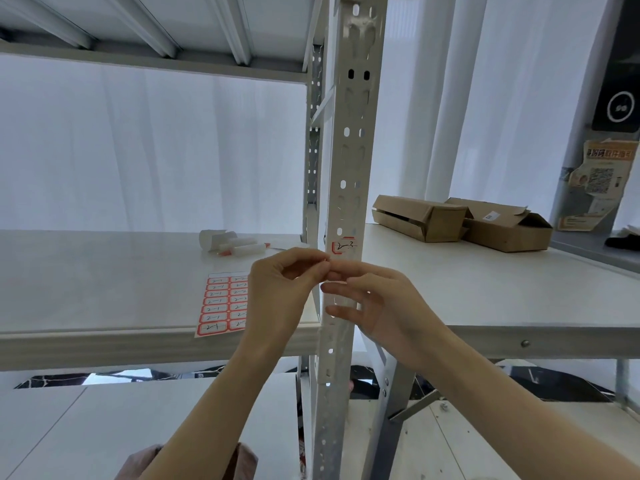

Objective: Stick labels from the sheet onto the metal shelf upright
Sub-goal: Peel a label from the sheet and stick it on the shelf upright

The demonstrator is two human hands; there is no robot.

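The left hand (280, 289) is pinched narrowly, thumb and forefinger pressed together on something small and pale at their tips; whether a label is held there cannot be told. The right hand (374, 303) meets it at the fingertips, its upper fingers touching the same spot, while its lower fingers are spread loosely and laid across the front of the metal shelf upright (349, 161). Both hands are held directly before the upright, just under a stuck label (343, 247), red-edged with handwriting, placed on its face at shelf height. The label sheet (221, 303) is laid flat on the white shelf board (104, 289) to the left, near its front edge, partly hidden by the left hand. Farther back on the same board, a few white tubes with orange tips (235, 245) are seen. On the right-hand board, two cardboard boxes (460, 220) are set at the far side.
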